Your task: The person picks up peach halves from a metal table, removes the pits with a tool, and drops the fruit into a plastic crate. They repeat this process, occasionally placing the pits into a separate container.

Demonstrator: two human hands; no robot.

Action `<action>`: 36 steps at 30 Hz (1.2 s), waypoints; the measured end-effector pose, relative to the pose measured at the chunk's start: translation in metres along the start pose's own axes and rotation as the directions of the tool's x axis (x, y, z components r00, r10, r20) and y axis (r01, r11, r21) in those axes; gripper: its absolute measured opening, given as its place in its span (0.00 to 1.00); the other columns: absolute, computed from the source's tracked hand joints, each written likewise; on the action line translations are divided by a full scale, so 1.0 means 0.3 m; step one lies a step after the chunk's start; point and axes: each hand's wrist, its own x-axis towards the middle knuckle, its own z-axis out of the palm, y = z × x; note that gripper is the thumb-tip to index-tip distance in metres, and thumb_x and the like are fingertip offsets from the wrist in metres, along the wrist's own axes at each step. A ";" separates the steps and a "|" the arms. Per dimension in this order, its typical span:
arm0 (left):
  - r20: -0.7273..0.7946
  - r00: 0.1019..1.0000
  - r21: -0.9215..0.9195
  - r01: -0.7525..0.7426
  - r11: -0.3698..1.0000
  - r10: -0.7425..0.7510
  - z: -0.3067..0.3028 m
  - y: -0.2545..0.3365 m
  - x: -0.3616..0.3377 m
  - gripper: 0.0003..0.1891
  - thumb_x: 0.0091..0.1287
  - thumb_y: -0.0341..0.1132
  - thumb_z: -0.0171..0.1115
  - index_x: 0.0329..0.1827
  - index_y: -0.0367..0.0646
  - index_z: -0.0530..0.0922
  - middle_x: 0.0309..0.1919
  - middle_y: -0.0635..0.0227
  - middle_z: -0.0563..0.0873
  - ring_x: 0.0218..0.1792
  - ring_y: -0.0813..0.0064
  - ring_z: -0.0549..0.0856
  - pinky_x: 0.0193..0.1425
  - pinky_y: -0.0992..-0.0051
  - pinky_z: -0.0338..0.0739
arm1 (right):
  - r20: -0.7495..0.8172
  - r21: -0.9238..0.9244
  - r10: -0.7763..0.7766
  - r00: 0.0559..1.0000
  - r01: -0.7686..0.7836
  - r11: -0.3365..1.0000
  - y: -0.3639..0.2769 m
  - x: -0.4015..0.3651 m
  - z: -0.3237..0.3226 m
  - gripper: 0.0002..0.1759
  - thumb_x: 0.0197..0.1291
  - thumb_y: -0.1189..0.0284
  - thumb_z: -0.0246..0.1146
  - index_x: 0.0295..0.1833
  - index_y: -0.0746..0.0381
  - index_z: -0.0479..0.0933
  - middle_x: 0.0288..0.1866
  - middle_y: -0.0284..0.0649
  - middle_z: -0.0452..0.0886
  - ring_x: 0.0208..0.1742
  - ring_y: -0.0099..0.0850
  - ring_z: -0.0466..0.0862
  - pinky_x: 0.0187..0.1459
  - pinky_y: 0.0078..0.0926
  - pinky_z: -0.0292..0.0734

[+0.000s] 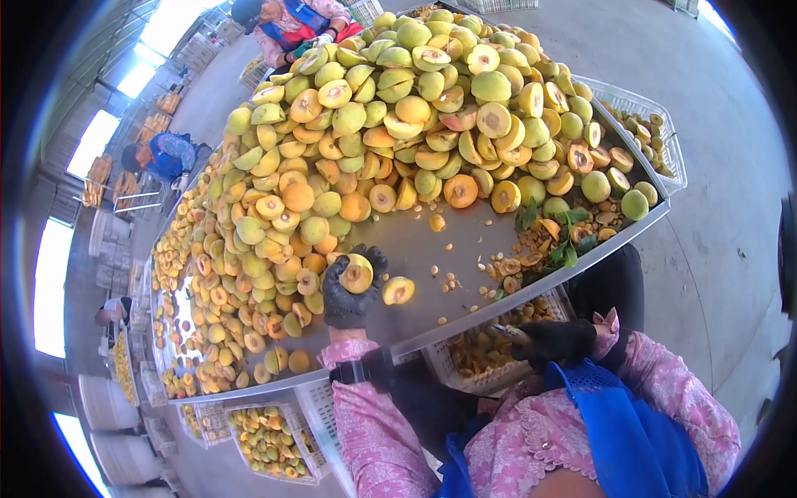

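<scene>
My left hand, in a dark glove, is closed around a halved yellow peach with its cut face turned up. Just right of it another peach half lies cut side up on the metal tabletop. My right hand, also in a black glove, is held near my body beyond the table's front edge. Its fingers are wrapped around a small metal tool, whose exact kind is hard to make out. A large heap of halved peaches covers the back and left of the table.
Loose pits, scraps and green leaves lie at the table's right. Below the front edge stand a crate of peach scraps and a crate of peaches. Another crate stands at right. Co-workers work across the table.
</scene>
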 end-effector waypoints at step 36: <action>0.119 0.887 0.144 -0.460 0.876 0.446 0.428 -0.481 -0.498 0.21 0.69 0.33 0.46 0.63 0.33 0.62 0.56 0.55 0.71 0.59 0.56 0.71 0.68 0.54 0.61 | -0.121 -0.728 -0.681 0.722 0.402 0.556 -0.134 0.058 0.185 0.28 0.63 0.69 0.55 0.67 0.62 0.58 0.57 0.53 0.70 0.54 0.48 0.75 0.54 0.36 0.71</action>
